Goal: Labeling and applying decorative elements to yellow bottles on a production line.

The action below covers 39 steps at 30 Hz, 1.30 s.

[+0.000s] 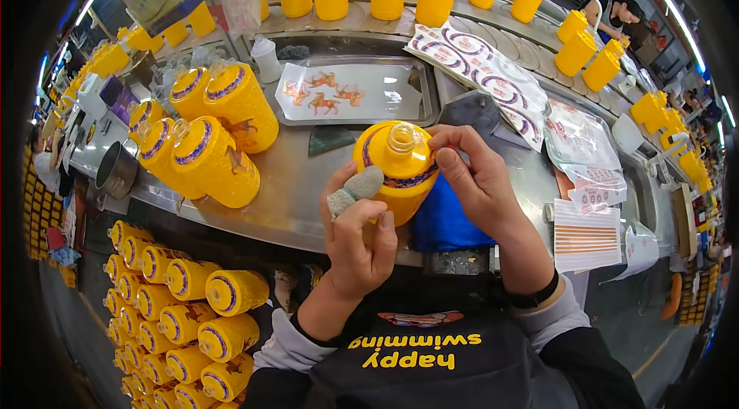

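While the left hand (356,233) grips the yellow plastic bottle (398,170) over the steel bench (300,201), right-hand fingers (454,156) press its purple neck band; next, smoothing demands steady rotation.

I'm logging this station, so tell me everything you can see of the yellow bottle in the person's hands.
The yellow bottle is glossy, ceramic-looking, with a rounded body and a short clear open neck, uncapped. A purple patterned band rings its shoulder. It is tilted, neck toward the camera, above the metal table and a blue cloth. The left hand grips it from below, one finger wrapped in grey; the right hand presses the band at its right shoulder.
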{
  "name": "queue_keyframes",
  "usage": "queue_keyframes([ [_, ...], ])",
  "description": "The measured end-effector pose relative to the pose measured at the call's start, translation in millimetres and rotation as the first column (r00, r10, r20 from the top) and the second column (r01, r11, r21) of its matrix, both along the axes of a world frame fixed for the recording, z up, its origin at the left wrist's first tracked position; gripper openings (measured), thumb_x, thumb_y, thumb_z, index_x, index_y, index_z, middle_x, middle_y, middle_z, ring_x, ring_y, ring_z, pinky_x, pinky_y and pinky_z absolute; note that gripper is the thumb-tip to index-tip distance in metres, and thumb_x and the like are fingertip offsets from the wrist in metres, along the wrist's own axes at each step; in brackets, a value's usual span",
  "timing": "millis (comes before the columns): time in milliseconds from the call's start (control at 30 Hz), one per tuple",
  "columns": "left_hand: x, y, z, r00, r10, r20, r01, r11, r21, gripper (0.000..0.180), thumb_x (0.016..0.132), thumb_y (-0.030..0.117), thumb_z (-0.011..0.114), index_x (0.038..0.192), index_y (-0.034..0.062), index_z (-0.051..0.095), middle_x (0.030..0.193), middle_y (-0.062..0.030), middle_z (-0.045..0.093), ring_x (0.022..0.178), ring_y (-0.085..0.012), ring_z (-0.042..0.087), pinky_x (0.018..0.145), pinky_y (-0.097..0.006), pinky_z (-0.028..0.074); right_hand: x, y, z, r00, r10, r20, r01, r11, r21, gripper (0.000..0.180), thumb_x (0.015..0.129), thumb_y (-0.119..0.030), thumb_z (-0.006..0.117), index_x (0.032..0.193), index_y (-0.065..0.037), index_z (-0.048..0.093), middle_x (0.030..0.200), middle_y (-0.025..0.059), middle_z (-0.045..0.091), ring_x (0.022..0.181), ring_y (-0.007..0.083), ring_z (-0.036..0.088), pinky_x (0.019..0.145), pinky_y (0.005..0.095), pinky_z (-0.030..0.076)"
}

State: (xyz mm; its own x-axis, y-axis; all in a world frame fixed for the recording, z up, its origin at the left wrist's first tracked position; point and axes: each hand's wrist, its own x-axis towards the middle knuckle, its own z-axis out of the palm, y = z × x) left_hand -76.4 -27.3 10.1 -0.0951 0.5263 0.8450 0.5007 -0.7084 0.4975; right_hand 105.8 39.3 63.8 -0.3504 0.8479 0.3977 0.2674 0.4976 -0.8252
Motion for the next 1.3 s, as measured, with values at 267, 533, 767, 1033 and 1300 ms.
queue_keyframes([
  [267, 9.0, -11.0, 3.3, 0.991, 0.096, -0.097, -0.098, 0.995, -0.022, 0.030, 0.083, 0.001, 0.064, 0.110, 0.0065, 0.052, 0.128, -0.0316, 0.046, 0.124, -0.0444, 0.045, 0.100, -0.049, 0.042, 1.2, 4.9, -2.5, 0.987, 0.151, -0.061, -0.150, 0.988, 0.025, 0.043, 0.088, -0.033, 0.072, 0.113, -0.004, 0.052, 0.117, 0.0145, 0.063, 0.101, 0.0257, 0.061, 0.088, 0.0329, 0.048],
  [533, 11.9, -9.1, 1.1, 0.989, 0.115, -0.097, -0.118, 0.993, -0.017, 0.030, 0.083, 0.000, 0.064, 0.110, 0.0069, 0.053, 0.131, -0.0322, 0.042, 0.124, -0.0448, 0.045, 0.100, -0.048, 0.043, -0.9, 12.2, -3.0, 0.993, 0.118, -0.030, -0.118, 0.993, -0.008, 0.041, 0.084, -0.027, 0.076, 0.107, -0.004, 0.052, 0.110, 0.0128, 0.063, 0.091, 0.0237, 0.062, 0.083, 0.0336, 0.049],
  [767, 12.0, -11.5, 4.2, 0.983, 0.131, -0.132, -0.135, 0.991, -0.018, 0.030, 0.083, 0.000, 0.064, 0.110, 0.0081, 0.054, 0.134, -0.0340, 0.040, 0.126, -0.0446, 0.044, 0.099, -0.048, 0.044, -2.3, 13.1, -3.4, 0.992, 0.118, -0.047, -0.117, 0.993, 0.023, 0.038, 0.086, -0.025, 0.075, 0.107, -0.003, 0.052, 0.110, 0.0125, 0.063, 0.092, 0.0221, 0.061, 0.083, 0.0333, 0.049],
  [1033, 12.3, -10.3, 0.9, 0.996, 0.077, -0.055, -0.080, 0.995, -0.052, 0.030, 0.086, 0.005, 0.065, 0.113, 0.0035, 0.050, 0.129, -0.0256, 0.047, 0.122, -0.0449, 0.046, 0.104, -0.049, 0.038, -3.8, 7.8, -7.8, 0.981, 0.134, -0.140, -0.144, 0.987, -0.066, 0.039, 0.087, -0.025, 0.073, 0.110, -0.004, 0.051, 0.113, 0.0100, 0.062, 0.093, 0.0177, 0.060, 0.082, 0.0296, 0.049],
  [1300, 7.6, 6.6, -0.3, 0.865, -0.212, 0.454, 0.293, 0.949, -0.116, 0.041, 0.094, 0.011, 0.062, 0.124, -0.0028, 0.040, 0.119, -0.0122, 0.042, 0.110, -0.0195, 0.048, 0.102, -0.034, 0.038, -11.5, -9.4, 3.7, 0.998, -0.067, 0.007, 0.066, 0.997, 0.038, 0.034, 0.084, -0.025, 0.076, 0.102, -0.005, 0.054, 0.092, 0.0042, 0.053, 0.070, 0.0130, 0.048, 0.066, 0.0272, 0.044],
])
